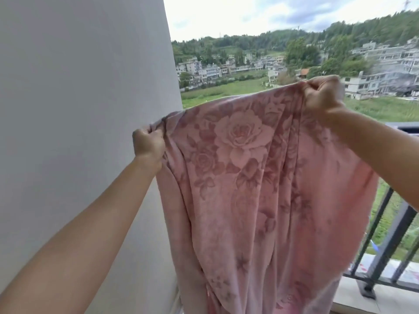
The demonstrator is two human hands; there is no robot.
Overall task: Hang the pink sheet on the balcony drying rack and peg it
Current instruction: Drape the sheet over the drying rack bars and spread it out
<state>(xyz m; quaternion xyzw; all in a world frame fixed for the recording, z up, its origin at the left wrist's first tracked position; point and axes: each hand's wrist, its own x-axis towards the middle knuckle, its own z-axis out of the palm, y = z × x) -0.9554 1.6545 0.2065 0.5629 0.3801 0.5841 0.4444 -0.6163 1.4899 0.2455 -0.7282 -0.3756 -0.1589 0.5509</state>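
Note:
The pink sheet, printed with large roses, hangs spread out in front of me from its top edge. My left hand grips the top edge at the left, close to the white wall. At the right, my right hand grips the same edge, held higher than the left. The cloth sags between my hands and falls in folds out of the bottom of the view. No drying rack and no pegs show in the frame.
A white wall fills the left half. A black metal balcony railing runs at the lower right on a pale ledge, partly behind the sheet. Beyond lie a green field, houses and wooded hills.

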